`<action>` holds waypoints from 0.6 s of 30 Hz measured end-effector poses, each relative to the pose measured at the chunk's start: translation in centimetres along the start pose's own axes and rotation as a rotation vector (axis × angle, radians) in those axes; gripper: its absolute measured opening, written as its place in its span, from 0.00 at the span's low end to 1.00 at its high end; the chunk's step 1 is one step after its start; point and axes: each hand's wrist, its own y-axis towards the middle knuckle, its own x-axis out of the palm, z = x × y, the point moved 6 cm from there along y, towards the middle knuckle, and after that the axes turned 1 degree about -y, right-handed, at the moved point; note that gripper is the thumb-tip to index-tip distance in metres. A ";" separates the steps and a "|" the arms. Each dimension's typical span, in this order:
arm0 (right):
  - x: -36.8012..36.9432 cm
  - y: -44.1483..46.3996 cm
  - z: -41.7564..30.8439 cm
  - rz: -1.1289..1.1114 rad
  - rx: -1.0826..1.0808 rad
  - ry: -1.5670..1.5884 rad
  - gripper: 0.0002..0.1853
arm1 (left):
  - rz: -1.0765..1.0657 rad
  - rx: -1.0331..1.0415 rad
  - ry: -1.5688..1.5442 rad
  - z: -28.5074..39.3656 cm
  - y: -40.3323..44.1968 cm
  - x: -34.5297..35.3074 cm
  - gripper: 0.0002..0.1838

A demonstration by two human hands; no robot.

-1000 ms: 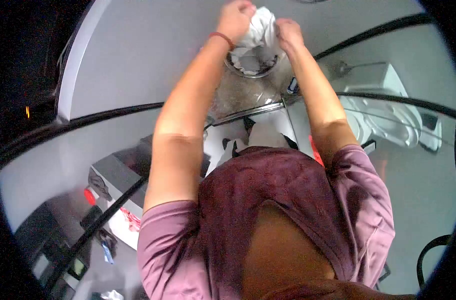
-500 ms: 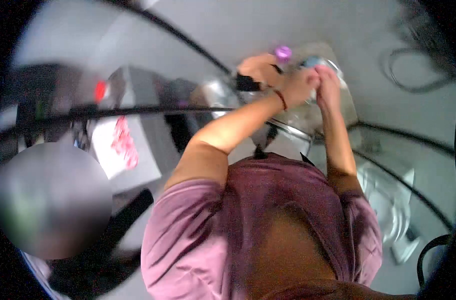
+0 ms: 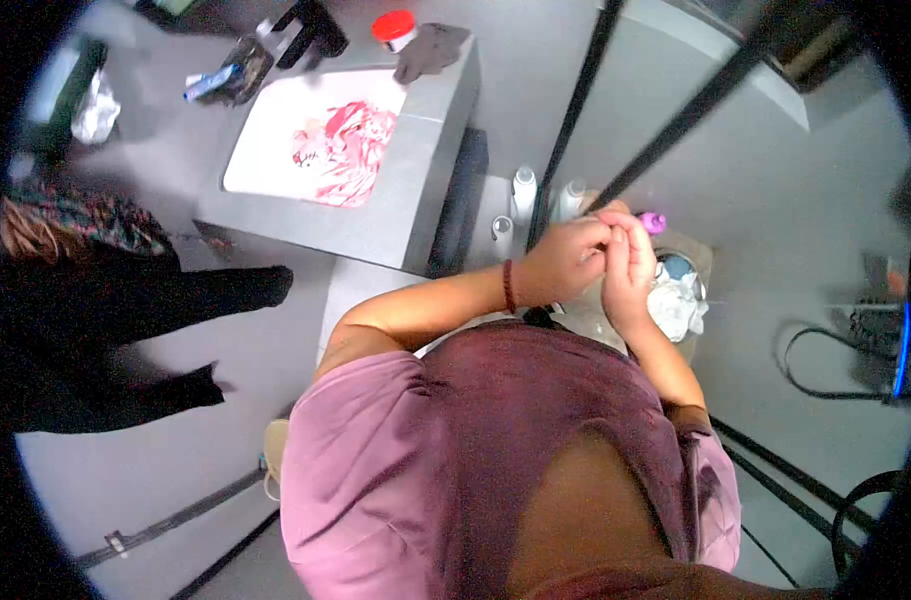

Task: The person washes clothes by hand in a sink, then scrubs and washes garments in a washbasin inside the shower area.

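Note:
My left hand [image 3: 568,262], with a dark red bead bracelet at the wrist, is curled closed in front of my chest. Against it, my right hand [image 3: 628,270] has its fingers bent and pressed together, the fingertips of both hands meeting. Whatever lies between them, if anything, is hidden. Just right of my right hand sits a crumpled white bundle [image 3: 679,305], with a blue-grey item [image 3: 679,267] at its upper edge. A purple cap or bottle top [image 3: 654,222] shows beyond my fingertips. Two white bottles [image 3: 524,192] stand past my left hand.
A grey counter holds a white basin [image 3: 251,165] with red-and-white wet cloth [image 3: 351,150] in it. Behind are a red-lidded jar [image 3: 394,28] and a grey cloth [image 3: 434,52]. Dark garments [image 3: 146,320] hang at left. Black bars [image 3: 666,105] cross the upper right.
My view has swung, bringing the basin fully into sight. My hands have drawn back from over the blue-grey item and white bundle, and they are still together.

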 end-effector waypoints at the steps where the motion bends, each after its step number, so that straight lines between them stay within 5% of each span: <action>1: 0.5 0.5 0.1 -0.012 -0.021 -0.005 0.10 | 0.029 0.010 0.047 0.2 -0.1 -0.7 0.10; 4: 6.8 1.9 -0.7 -0.156 0.002 0.125 0.09 | 0.164 -0.077 0.030 -1.2 -3.6 -6.5 0.08; 6: 12.8 4.6 -0.5 -0.244 -0.083 0.031 0.08 | 0.381 -0.014 0.325 -3.2 -6.5 -13.9 0.05; 11: 22.5 7.9 1.6 -0.381 -0.132 -0.128 0.10 | 0.461 0.022 0.770 -7.6 -10.6 -24.1 0.09; 16: 34.4 9.8 5.8 -0.872 -0.283 -0.702 0.30 | 0.177 -0.737 1.168 -14.4 -13.5 -30.3 0.15; 18: 36.1 9.8 7.3 -0.851 -0.295 -0.784 0.33 | 0.089 -0.715 1.117 -16.6 -13.4 -31.1 0.17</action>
